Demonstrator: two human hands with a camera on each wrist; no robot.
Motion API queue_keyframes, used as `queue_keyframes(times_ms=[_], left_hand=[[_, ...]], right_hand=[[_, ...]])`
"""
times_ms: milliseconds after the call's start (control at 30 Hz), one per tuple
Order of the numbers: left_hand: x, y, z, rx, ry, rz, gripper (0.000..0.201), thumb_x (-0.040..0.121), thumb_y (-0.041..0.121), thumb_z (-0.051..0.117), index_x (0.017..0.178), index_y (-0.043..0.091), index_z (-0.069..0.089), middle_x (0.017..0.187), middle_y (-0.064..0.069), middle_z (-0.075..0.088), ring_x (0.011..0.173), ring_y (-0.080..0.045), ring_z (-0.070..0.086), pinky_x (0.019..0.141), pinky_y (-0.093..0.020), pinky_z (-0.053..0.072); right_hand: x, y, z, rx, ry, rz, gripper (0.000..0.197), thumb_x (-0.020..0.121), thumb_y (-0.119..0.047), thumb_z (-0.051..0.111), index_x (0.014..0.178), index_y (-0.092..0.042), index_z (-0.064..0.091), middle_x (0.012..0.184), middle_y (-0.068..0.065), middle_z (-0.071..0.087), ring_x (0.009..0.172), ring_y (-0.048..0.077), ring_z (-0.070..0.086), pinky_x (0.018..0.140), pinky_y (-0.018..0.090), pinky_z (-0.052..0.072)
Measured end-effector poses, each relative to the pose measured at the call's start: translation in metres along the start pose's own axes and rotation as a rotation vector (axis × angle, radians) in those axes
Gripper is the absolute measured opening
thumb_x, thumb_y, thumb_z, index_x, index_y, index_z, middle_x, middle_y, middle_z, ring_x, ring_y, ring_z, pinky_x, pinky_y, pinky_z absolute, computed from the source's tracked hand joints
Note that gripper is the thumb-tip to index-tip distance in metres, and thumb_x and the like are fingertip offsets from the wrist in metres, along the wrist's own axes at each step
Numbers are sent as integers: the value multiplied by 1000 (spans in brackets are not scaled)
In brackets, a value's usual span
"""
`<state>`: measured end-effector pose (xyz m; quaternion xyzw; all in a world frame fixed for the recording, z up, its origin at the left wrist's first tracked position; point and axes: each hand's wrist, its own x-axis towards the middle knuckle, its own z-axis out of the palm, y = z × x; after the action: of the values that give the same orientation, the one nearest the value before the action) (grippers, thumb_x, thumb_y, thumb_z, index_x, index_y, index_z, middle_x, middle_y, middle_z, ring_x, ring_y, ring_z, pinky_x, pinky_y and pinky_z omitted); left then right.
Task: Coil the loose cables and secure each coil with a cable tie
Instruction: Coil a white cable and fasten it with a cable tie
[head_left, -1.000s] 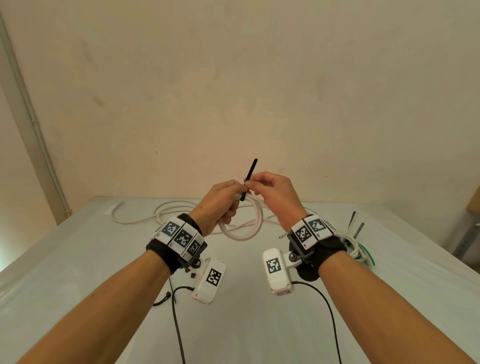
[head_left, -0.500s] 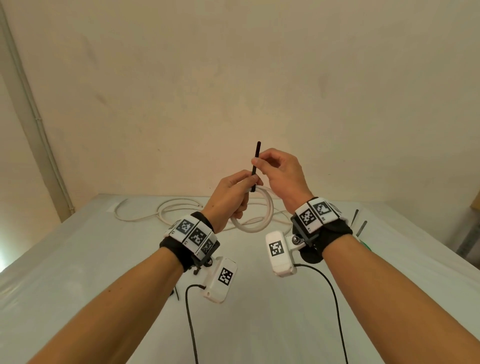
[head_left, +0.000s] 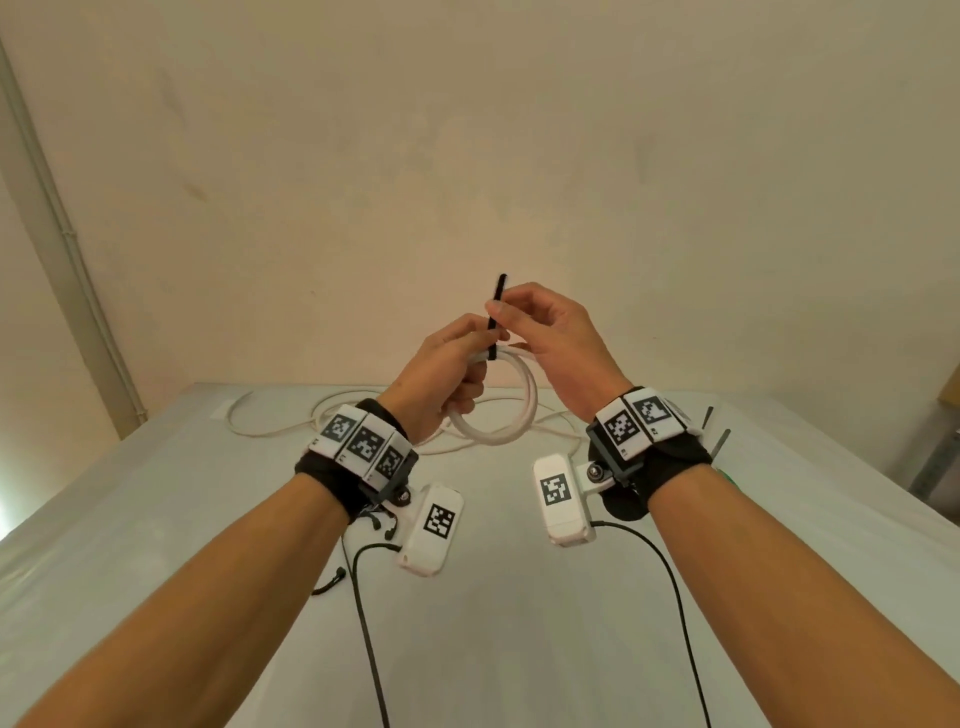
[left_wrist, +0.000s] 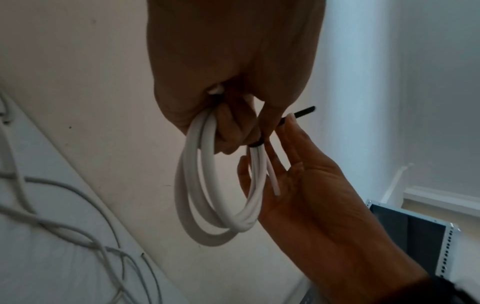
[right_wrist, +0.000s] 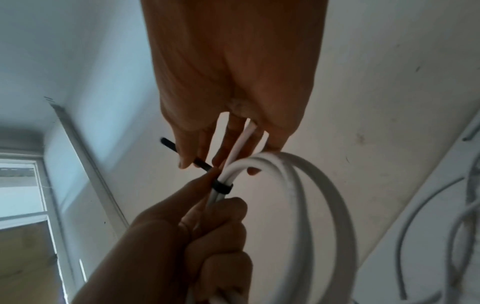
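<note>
Hands (head_left: 452, 374) lowered slightly; wrist views show cable tie (right_wrist: 222, 188) cinched round coil (left_wrist: 197, 205).

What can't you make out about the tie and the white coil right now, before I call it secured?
- Cable tie head: both wrist views show only a dark band round the white coil; the lock is too small to tell.
- Coil's top: the left hand grips it, hiding the strands.
- Tie tail: the right hand pinches it; the contact is hidden by fingertips.
- Loose cables on the table: partly hidden by wrists in the head view, blurred in the wrist views.
</note>
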<state>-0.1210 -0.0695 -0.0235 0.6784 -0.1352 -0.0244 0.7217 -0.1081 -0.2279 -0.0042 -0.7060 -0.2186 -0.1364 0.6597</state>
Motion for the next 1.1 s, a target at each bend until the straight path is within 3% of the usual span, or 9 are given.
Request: queue_keyframes(times_ms=[100, 200, 333, 500, 633, 733, 933, 1100], left_hand=[[2, -9, -3, -78, 2, -30, 11, 107, 28, 55, 103, 21, 63, 67, 3, 28, 52, -12, 20, 46, -25, 17], [2, -19, -6, -177, 36, -54, 13, 106, 26, 57, 111, 17, 65, 68, 3, 26, 55, -11, 19, 48, -25, 15], [5, -22, -10, -127, 100, -47, 23, 106, 23, 57, 117, 10, 72, 65, 2, 43, 50, -9, 32, 42, -19, 25], [5, -30, -7, 63, 182, 67, 21, 104, 22, 61, 109, 7, 75, 87, -2, 71, 60, -12, 59, 44, -20, 35], [7, -37, -2, 172, 260, 216, 18, 101, 21, 64, 103, 10, 78, 85, 1, 73, 62, -6, 61, 45, -17, 38], [10, -44, 3, 181, 322, 276, 17, 101, 19, 66, 101, 9, 79, 87, -1, 74, 58, -8, 60, 50, -12, 41], [14, -54, 4, 336, 366, 332, 19, 101, 19, 63, 91, 10, 77, 81, -5, 74, 52, -11, 61, 57, -18, 49], [13, -58, 5, 406, 354, 330, 20, 102, 18, 61, 89, 9, 74, 80, -6, 73, 49, -11, 63, 54, -15, 47]], right_hand=[[-6, 5, 4, -55, -55, 64, 25, 100, -29, 67, 122, -18, 69, 120, 7, 69, 105, 23, 72, 91, 39, 61], [-11, 7, 6, -204, -121, 209, 37, 102, -33, 63, 135, -18, 57, 121, 7, 64, 100, 20, 72, 86, 38, 63], [-15, 11, 5, -272, -236, 424, 33, 109, -31, 44, 124, -7, 61, 90, 6, 66, 70, 17, 63, 72, 39, 55], [-17, 18, 11, -455, -234, 360, 40, 109, -36, 40, 116, -5, 65, 80, 0, 54, 61, 10, 62, 67, 36, 48], [-18, 21, 13, -292, -186, 445, 38, 110, -29, 41, 104, -1, 65, 64, -2, 42, 50, 10, 47, 58, 32, 40], [-21, 20, 17, -236, -156, 494, 31, 110, -27, 41, 102, -6, 61, 63, -1, 41, 45, 9, 43, 54, 28, 37], [-25, 25, 18, -182, -149, 573, 29, 110, -29, 41, 99, -7, 57, 64, 0, 42, 47, 9, 44, 54, 29, 43], [-27, 28, 16, -159, -146, 627, 31, 110, -32, 44, 100, -7, 60, 65, 1, 45, 51, 11, 46, 56, 30, 46]])
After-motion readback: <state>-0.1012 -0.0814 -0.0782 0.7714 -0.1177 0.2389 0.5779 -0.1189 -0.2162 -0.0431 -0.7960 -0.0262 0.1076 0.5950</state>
